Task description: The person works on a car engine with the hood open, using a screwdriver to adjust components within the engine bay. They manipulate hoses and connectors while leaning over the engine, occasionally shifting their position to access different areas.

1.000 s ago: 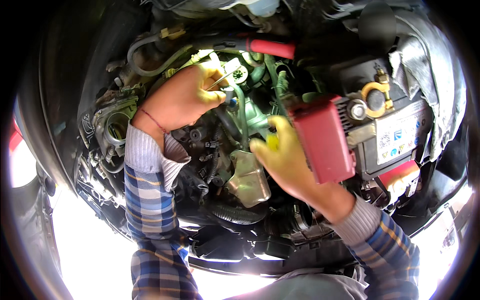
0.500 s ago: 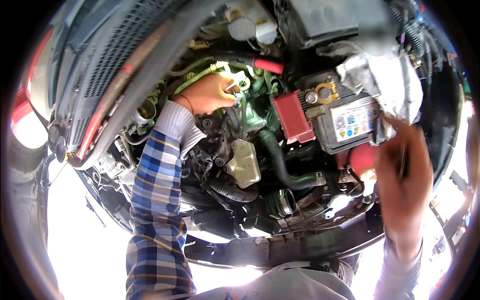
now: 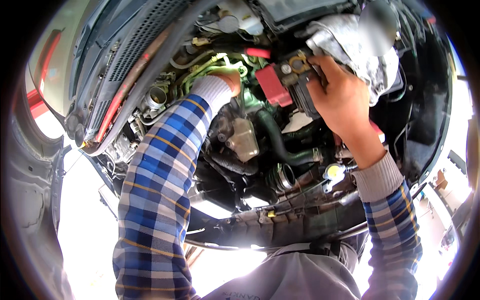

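Note:
My left hand [image 3: 229,80] reaches among pale green-lit hoses [image 3: 217,62], its fingers mostly hidden. My right hand [image 3: 342,97] lies over the black battery [image 3: 306,100], beside the brass terminal clamp [image 3: 299,63], with fingers curled and partly turned out of sight; what they grip, if anything, I cannot make out. Left of the right hand is the red plastic cover [image 3: 272,86]. A crumpled silvery-white cloth [image 3: 332,37] lies just behind it. A red cylindrical handle [image 3: 257,52] rests above the hoses.
Below the hands are a metal shield [image 3: 242,140], a thick black hose [image 3: 277,137] and an open clamped duct [image 3: 282,177]. The cowl grille [image 3: 127,55] and bodywork edge run along the left; the front edge [image 3: 260,225] crosses near my body.
My right hand has moved from the red cover out to the lower right, then back up onto the battery. My left hand stays among the hoses, now more hidden. The view has shifted.

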Motion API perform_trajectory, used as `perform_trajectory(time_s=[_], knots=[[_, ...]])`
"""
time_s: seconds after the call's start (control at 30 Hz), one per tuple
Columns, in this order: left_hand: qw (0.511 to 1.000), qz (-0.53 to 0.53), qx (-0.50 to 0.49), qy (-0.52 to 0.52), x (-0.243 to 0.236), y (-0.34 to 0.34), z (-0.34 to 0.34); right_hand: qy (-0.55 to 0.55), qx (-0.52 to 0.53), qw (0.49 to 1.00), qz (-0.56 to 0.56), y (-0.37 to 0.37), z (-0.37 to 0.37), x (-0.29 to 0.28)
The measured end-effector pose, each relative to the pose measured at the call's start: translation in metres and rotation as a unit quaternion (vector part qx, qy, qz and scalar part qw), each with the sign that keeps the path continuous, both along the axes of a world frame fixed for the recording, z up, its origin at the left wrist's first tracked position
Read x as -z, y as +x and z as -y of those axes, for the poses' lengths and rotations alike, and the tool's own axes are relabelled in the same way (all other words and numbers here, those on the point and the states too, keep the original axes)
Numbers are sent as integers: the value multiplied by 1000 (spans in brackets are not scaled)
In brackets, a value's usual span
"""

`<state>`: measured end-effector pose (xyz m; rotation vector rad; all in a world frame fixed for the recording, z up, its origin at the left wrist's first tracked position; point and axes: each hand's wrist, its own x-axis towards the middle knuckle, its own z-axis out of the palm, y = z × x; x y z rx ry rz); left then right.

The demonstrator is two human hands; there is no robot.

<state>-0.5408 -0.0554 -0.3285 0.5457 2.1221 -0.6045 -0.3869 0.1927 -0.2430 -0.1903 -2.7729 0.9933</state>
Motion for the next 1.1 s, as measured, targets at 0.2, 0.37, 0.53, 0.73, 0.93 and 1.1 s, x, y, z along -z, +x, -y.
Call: perform_trajectory(time_s=[0.2,0.37,0.53,0.73,0.93,1.1], knots=[[986,38,-148,68,-30,-1,6,8,11,1000,4,-2,4,3],[918,-205,-102,325,-90,39,28,-12,29,998,50,-13,3,-11],[853,-148,-260,427,-130,112,40,-35,18,998,49,-12,9,-26],[731,-74,-426,528,-131,195,13,-51,-13,998,-22,-21,-3,-3],[707,-39,-436,556,-157,235,0,-384,14,921,59,-23,-13,-89],[670,29,-484,562,-174,241,-11,-608,101,786,-59,-107,1,-157]])
